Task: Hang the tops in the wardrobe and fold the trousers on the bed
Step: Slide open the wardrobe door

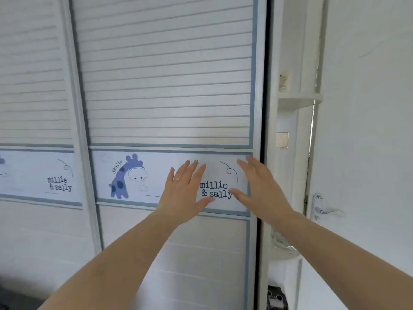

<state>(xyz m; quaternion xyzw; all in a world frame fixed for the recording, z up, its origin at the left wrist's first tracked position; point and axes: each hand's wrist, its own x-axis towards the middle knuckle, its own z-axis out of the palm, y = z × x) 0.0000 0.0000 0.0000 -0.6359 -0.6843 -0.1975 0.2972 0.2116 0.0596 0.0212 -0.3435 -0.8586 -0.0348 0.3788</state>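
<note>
A white slatted sliding wardrobe door (165,86) with blue trim fills the view. Across its middle runs a pale band with a blue giraffe drawing (125,177) and the words "millie & sally". My left hand (185,189) lies flat on that band with straight, spread fingers and a ring on one finger. My right hand (259,186) is flat on the band too, fingers straight, its fingertips near the door's right edge. A thin dark gap (263,135) shows along that edge. No tops or trousers are in view.
A second sliding door (35,90) with the same band stands to the left. On the right are a narrow white shelf (299,99), a wall switch (282,139) and a white room door with a lever handle (324,209). Dark patterned items (276,296) lie low by the wardrobe.
</note>
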